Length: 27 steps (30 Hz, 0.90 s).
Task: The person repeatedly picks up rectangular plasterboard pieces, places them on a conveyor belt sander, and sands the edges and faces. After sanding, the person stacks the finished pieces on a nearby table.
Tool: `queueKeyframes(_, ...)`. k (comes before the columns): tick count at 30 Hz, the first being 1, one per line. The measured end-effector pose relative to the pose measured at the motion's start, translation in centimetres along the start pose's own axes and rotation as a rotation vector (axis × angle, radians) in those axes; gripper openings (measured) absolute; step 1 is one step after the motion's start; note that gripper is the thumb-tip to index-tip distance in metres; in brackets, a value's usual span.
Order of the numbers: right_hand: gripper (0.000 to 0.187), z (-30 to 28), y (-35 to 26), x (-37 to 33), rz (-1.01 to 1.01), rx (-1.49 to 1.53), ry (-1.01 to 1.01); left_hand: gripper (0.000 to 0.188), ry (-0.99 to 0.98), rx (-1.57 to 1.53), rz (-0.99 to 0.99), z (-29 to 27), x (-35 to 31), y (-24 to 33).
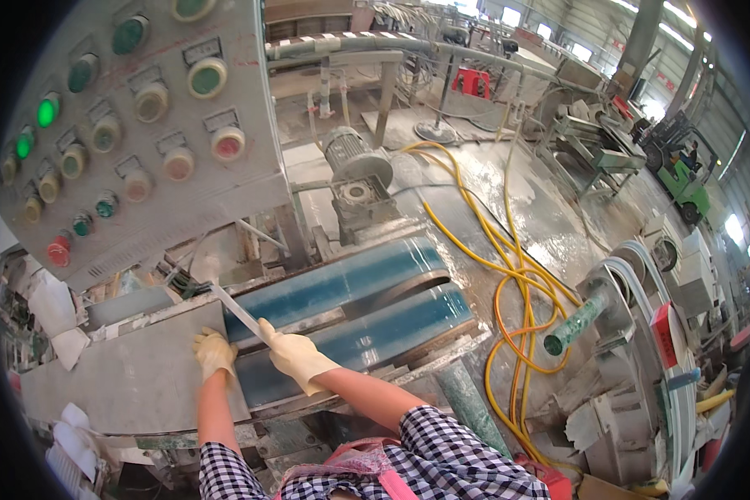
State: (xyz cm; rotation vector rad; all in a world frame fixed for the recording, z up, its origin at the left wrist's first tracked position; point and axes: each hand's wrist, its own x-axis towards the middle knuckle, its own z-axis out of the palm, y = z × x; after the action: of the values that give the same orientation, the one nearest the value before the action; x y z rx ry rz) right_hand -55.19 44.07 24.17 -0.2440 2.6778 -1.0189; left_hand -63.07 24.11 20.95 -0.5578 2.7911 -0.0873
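My right hand [298, 358], in a cream glove, is closed around one end of a long, flat, pale strip [240, 313]. The strip slants up and left, over the left end of two blue conveyor belts [337, 283]; I cannot make out its exact kind. Left of it, my left hand [215, 353], gloved alike, lies with its fingers spread on a large flat grey slab [125, 367], close to the slab's right edge. The palm side of that hand is hidden.
A control panel [142, 125] with several round buttons, two lit green, stands at upper left. Beyond the belts sits an electric motor [357, 158]. Yellow hoses [517, 308] coil across the wet floor. A machine with a green roller [577, 323] stands right; a green forklift [683, 179] is farther off.
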Motion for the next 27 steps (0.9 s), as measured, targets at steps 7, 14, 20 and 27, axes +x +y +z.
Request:
queueKeyframes(7, 0.066, 0.5, 0.9, 0.6, -0.011, -0.014, 0.0, 0.029, 0.151, -0.992, 0.075, -0.3, 2.0, -5.5)
queueKeyframes(14, 0.07, 0.6, 1.8, 0.4, -0.146, 0.022, 0.103, 0.021, 0.347, -0.88, 0.565, 1.1, -3.2, -2.3)
queueKeyframes(20, 0.073, 0.6, 2.1, 0.5, -0.189, -0.008, 0.128, 0.031, -0.203, -1.58, 0.349, 3.1, -1.7, -1.2)
queueKeyframes(27, 0.075, 0.8, 2.2, 0.7, -0.129, -0.048, 0.072, 0.096, 0.218, -0.094, -0.056, 3.5, 2.4, -9.4)
